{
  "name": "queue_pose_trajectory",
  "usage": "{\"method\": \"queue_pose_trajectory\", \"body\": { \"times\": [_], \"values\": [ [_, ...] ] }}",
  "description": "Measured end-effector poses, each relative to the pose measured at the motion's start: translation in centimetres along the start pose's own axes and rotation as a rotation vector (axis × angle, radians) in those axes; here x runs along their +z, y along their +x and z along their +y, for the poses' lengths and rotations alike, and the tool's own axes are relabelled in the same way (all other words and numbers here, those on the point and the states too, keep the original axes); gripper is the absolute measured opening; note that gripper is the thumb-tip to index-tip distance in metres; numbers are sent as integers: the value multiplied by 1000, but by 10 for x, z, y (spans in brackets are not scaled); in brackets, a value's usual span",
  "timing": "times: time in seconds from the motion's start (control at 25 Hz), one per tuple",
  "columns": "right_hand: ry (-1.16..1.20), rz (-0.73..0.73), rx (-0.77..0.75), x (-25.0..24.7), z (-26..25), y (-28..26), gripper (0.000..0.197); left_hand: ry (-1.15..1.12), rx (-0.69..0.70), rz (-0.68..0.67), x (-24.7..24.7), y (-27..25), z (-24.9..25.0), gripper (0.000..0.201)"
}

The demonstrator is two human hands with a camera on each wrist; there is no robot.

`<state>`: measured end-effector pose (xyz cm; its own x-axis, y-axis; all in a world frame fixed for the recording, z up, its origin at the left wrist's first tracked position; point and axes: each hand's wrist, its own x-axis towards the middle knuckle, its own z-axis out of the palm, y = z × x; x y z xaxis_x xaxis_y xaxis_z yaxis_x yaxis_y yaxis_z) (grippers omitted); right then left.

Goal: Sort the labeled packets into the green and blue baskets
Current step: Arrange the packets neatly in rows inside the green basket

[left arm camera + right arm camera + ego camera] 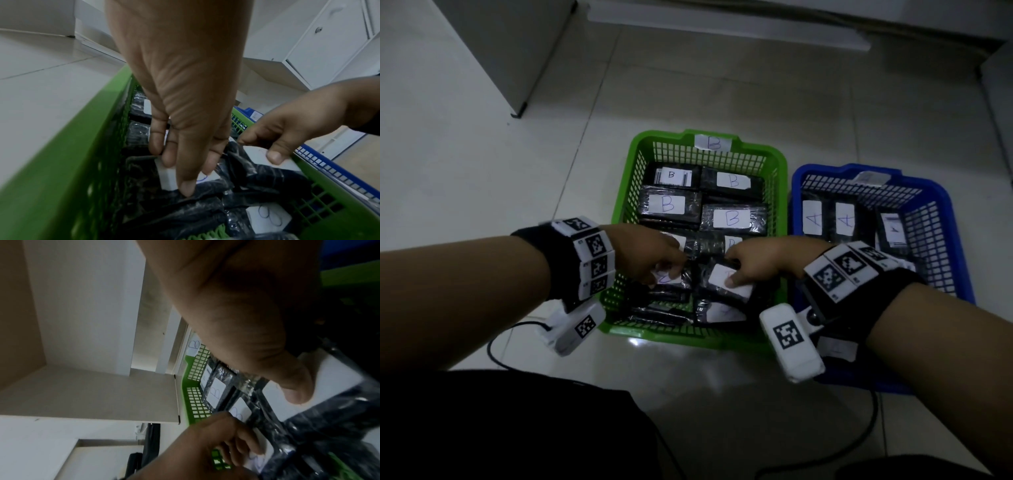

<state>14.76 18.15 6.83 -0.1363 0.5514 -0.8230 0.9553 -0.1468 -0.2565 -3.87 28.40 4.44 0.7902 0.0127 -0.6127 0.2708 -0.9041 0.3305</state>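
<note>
Two lattice-walled plastic baskets sit side by side on our glossy tiled floor (482,144): the green basket (625,205) on the left with a paper "B" tag on its far rim, the blue basket (959,236) touching its right wall, near corner cut off behind our right wrist. Crinkly black film packets (671,205) with white rectangular labels fill the green one in rows, all legible ones marked B; those in the blue show A. At the green basket's near end our left hand (650,253) presses straight fingers onto one packet's label. Our right hand (760,260) pinches a tilted B packet (726,279), thumb on its label; the fingers underneath are hidden. The lowest labels are too dim to read.
</note>
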Motion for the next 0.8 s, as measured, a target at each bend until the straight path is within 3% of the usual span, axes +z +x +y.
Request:
{"method": "queue_pose_trajectory", "body": {
  "times": [0.08,0.24,0.4,0.44,0.64,0.72,0.8],
  "values": [
    [-51,77,35,5,-1,2,47,-1,8,-2,-1,2,1,34],
    [-139,370,111,22,-7,4,43,-5,12,-13,0,5,0,34],
    [-182,381,92,35,-10,1,92,-33,34,-19,3,7,-3,27],
    [-211,394,82,40,-11,2,94,-39,35,-17,3,7,-4,26],
    [-366,518,27,58,-12,8,82,-64,6,-20,3,6,-4,20],
    [-256,518,13,49,-8,5,78,-81,-13,-7,-3,4,-6,12],
    [-90,507,-9,34,-6,2,73,38,-72,90,-11,0,-11,16]
  ]
}}
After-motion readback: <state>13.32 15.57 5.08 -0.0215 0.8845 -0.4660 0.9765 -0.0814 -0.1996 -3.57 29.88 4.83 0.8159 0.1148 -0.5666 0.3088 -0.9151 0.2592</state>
